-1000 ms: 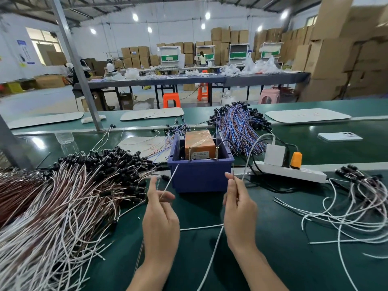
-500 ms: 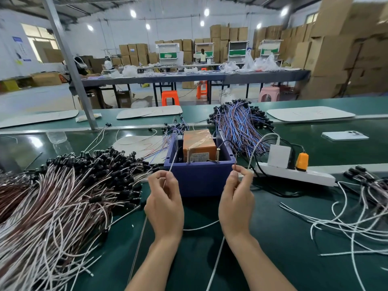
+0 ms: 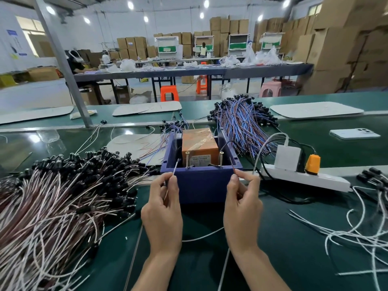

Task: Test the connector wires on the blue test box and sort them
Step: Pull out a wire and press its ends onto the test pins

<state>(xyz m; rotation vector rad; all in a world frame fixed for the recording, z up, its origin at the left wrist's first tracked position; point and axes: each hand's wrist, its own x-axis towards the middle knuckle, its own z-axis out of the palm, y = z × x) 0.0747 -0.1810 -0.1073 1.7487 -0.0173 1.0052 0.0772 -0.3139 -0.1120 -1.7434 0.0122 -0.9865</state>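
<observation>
Pinching close to the tips seems smart: left hand (image 3: 165,208) and right hand (image 3: 241,206) each nip 1 end of this floppy, featherlight wire (image 3: 176,168).

The green counter (image 3: 294,217) carried a blue test box (image 3: 201,185) at its middle. Left of the box lay a large heap of pink and white wires (image 3: 52,206) with black connectors, spreading to the near left edge. Beyond the box, to the far right of it, lay a bundle of blue and orange wires (image 3: 241,122). A white power strip (image 3: 323,180) lay just right of the box, and loose white wires (image 3: 357,234) sprawled at the near right. A white phone (image 3: 354,133) lay flat at the far right. A pale sheet (image 3: 130,143) lay far left of the box, and 3 pale flat pads (image 3: 315,109) lay along the farthest strip. A grey post (image 3: 63,64) stood at the far left.
</observation>
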